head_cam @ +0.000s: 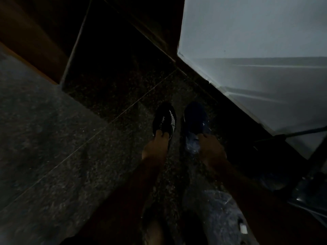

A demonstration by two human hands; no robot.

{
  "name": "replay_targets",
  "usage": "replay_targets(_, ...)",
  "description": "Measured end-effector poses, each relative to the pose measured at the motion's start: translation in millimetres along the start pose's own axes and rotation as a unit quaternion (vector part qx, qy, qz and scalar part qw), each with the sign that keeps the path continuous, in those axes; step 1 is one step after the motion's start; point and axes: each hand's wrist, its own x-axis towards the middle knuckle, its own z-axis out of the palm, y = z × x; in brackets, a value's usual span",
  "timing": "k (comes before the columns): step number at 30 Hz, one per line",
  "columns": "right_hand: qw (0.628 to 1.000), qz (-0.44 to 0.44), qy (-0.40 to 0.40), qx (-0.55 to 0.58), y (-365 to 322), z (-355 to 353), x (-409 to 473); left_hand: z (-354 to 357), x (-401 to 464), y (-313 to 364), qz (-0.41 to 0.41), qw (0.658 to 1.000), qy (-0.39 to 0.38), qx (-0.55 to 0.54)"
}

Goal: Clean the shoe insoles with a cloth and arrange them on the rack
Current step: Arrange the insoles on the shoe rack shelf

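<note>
A: Dark frame, quick pass. Left hand [155,147] grips the black shoe with white stripes [164,119] at the heel opening, fingers curled into the collar. Right hand [211,149] does the same on the dark blue shoe [195,117].

B: Fingers pinching or spread?

A: Both curled over the collar edge, thumbs hidden. Looks like a hooked grip, tips inside each shoe. Finer than that I cannot tell, too dim.

B: Why held that way?

A: My guess: the collar is the easy handle, and it leaves the mouth open for reaching the insoles. Toes point away from the person, shoes side by side, close but apart.

B: Insoles, cloth, rack?

A: Insoles not visible, presumably inside the shoes. No cloth seen for sure. There is something pale and crumpled at the blue shoe's heel [192,145], could be plastic, can't say. Dark rods at right [300,133] might be a rack frame, unsure.

B: Room to move?

A: Speckled stone floor [70,138] is open to the left. On the right, a white panel [256,68] with a hard lower edge runs near the blue shoe, so that side is tight. Dark wooden furniture [35,41] sits well off at upper left.

B: Stage?

A: Early, cleaning not started, I'd judge.
</note>
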Motion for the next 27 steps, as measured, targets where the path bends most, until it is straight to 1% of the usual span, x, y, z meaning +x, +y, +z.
replay_targets(2,1.0,-0.006,0.009,0.029,1.1,7.8,-5.4,9.4,-3.7,5.7,0.005,1.0,-0.021,-0.005)
replay_targets(4,0.999,0.0,-0.034,0.007,-2.2,7.7,-19.2,12.3,-12.4,12.0,0.009,0.999,-0.034,-0.005)
replay_targets(5,0.999,0.01,-0.047,-0.001,-3.3,4.8,-26.7,10.3,-17.8,15.4,0.009,0.999,-0.032,0.001)
replay_targets(6,0.999,0.012,-0.044,-0.001,-4.4,1.2,-34.0,7.4,-24.1,19.1,0.009,1.0,-0.029,0.007)
replay_targets(9,0.999,-0.024,0.026,0.001,-12.9,-16.9,-52.1,-10.7,-46.7,34.0,0.013,1.0,-0.017,-0.001)
replay_targets(10,0.999,-0.031,0.035,-0.001,-13.8,-27.5,-59.1,-18.9,-54.5,40.7,0.017,1.0,-0.016,-0.013)
replay_targets(13,0.999,-0.016,-0.029,0.012,-21.6,-70.9,-85.6,-46.6,-85.5,64.1,0.036,0.999,-0.01,-0.039)
replay_targets(14,1.0,-0.012,-0.025,0.014,-22.0,-89.4,-95.2,-58.0,-97.8,73.4,0.048,0.998,-0.004,-0.038)
replay_targets(18,0.999,0.003,0.011,0.042,-20.8,-171.0,-144.2,-111.0,-157.3,117.5,0.078,0.996,0.013,-0.033)
replay_targets(21,0.997,0.023,0.018,0.068,-9.1,-234.7,-192.5,-153.3,-208.7,157.0,0.107,0.994,0.024,-0.029)
replay_targets(23,0.994,0.044,0.031,0.096,1.7,-266.1,-222.1,-170.7,-237.2,179.7,0.118,0.992,0.047,-0.025)
replay_targets(25,0.993,0.05,0.047,0.095,16.6,-302.8,-266.3,-190.3,-269.0,209.2,0.132,0.989,0.061,-0.023)
replay_targets(27,0.987,0.044,0.104,0.112,36.3,-328.1,-307.6,-205.8,-298.5,240.0,0.159,0.984,0.083,-0.018)
